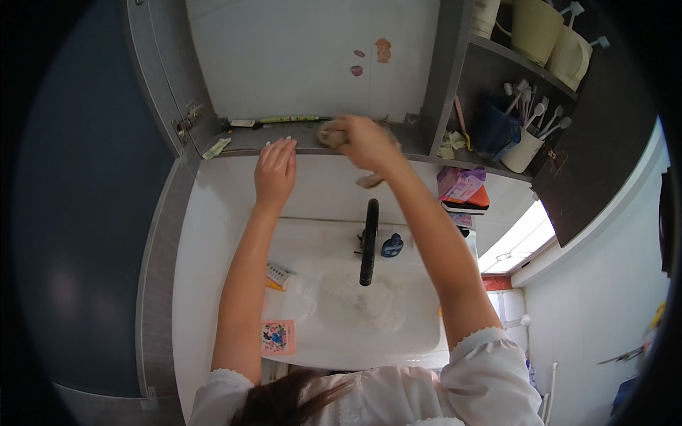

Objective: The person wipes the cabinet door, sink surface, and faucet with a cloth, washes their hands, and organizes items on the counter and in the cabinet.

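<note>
Grey open cabinet shelf (pixel 307 135) over white glossy sink (pixel 419 330). Left hand (pixel 275 174): nothing held, fingers loose at shelf's near edge. Slim green patterned stick (pixel 288 119) lies beyond it, far side. Right hand (pixel 364 145) grips crumpled beige-brown cloth (pixel 332 135) on shelf. Right: dark-blue cup (pixel 490 131), white toothbrush-filled cup (pixel 522 152).

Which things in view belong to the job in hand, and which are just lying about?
In use:
brownish cloth in the right hand
cabinet shelf beneath it

Just lying about:
blue bottle
flat pink flowered item
toothbrushes
</note>
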Motion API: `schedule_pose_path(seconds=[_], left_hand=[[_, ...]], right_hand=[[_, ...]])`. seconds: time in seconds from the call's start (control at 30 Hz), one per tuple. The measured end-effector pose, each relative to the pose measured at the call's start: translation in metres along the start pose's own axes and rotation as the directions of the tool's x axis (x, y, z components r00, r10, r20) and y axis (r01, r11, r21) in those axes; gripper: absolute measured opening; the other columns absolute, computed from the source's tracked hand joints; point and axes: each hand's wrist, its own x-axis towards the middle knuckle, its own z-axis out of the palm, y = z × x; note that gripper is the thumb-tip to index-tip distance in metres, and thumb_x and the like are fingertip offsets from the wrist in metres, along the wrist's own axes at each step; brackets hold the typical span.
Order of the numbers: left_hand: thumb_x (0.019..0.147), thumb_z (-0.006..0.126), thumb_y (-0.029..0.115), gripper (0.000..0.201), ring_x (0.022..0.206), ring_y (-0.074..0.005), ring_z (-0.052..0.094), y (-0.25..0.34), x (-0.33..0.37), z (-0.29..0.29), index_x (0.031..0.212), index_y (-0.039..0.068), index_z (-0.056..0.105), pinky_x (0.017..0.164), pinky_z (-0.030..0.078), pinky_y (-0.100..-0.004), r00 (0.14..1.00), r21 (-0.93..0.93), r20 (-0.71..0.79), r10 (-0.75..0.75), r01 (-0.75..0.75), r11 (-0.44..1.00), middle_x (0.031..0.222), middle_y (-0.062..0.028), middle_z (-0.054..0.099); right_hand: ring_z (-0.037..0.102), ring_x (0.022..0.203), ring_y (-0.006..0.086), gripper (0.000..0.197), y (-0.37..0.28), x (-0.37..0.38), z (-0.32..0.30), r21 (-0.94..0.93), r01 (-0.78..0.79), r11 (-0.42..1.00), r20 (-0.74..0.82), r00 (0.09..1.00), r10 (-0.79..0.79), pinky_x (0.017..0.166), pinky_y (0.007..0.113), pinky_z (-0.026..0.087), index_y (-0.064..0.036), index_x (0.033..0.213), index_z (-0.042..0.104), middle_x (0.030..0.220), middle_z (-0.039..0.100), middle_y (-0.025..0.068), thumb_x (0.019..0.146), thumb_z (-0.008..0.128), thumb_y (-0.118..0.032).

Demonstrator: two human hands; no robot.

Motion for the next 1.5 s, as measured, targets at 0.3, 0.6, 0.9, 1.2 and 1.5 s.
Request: schedule_pose_path(seconds=[0.3, 0.6, 0.9, 1.2, 1.5], left_hand=[[0.074, 0.049, 0.008, 0.02, 0.093, -0.0257, 0.048, -0.002, -0.002, -0.009, 0.093, 0.002, 0.053, 0.085, 0.035, -0.038, 0.999, -0.032, 0.052, -0.004, 0.006, 0.999, 0.095, -0.0108, 0.054], [0.075, 0.048, 0.009, 0.025, 0.099, -0.0275, 0.045, -0.004, -0.005, -0.006, 0.098, 0.0, 0.049, 0.087, 0.033, -0.0387, 0.998, 0.013, 0.062, 0.018, -0.019, 1.0, 0.1, -0.0128, 0.05], [0.075, 0.048, 0.01, 0.026, 0.103, -0.0271, 0.042, -0.005, -0.013, -0.011, 0.1, 0.003, 0.049, 0.088, 0.03, -0.0415, 0.997, -0.013, 0.062, -0.049, 0.049, 0.999, 0.103, -0.012, 0.048], [0.075, 0.047, 0.011, 0.024, 0.1, -0.0253, 0.044, -0.004, -0.014, -0.016, 0.098, 0.006, 0.052, 0.089, 0.025, -0.0444, 0.996, 0.105, 0.028, -0.086, 0.083, 0.991, 0.101, -0.0102, 0.05], [0.075, 0.048, 0.014, 0.017, 0.091, -0.0218, 0.05, 0.0, 0.001, -0.022, 0.089, 0.006, 0.055, 0.089, 0.026, -0.0437, 0.994, 0.144, 0.052, -0.096, 0.087, 0.986, 0.089, -0.0063, 0.055]], right_hand=[[0.053, 0.076, 0.0314, 0.027, 0.003, -0.003, -0.014, 0.063, -0.031, 0.997, 0.074, 0.997, 0.027, 0.068, 0.034, 0.041, 0.0002, 0.083, 0.057, 0.079, 0.055, 0.0174, 0.056, 0.054, 0.0], [0.053, 0.069, 0.0345, 0.022, -0.017, 0.026, 0.023, 0.19, -0.036, 0.981, -0.03, 0.999, 0.042, 0.063, 0.038, 0.043, 0.0022, 0.076, 0.058, 0.069, 0.054, 0.022, 0.055, 0.054, -0.003], [0.053, 0.067, 0.033, 0.028, -0.014, 0.038, 0.039, 0.167, 0.106, 0.98, 0.003, 0.994, -0.108, 0.062, 0.035, 0.042, 0.0026, 0.085, 0.057, 0.07, 0.055, 0.0195, 0.057, 0.056, -0.003], [0.052, 0.077, 0.0341, 0.024, -0.032, 0.048, 0.061, 0.185, 0.109, 0.977, -0.2, 0.977, -0.071, 0.069, 0.036, 0.042, 0.0011, 0.082, 0.057, 0.081, 0.054, 0.0221, 0.059, 0.055, -0.006], [0.051, 0.084, 0.0248, 0.026, -0.016, 0.017, 0.024, 0.757, 0.213, 0.618, -0.446, 0.859, 0.25, 0.072, 0.029, 0.04, -0.0027, 0.088, 0.055, 0.09, 0.053, 0.0125, 0.063, 0.053, -0.001]])
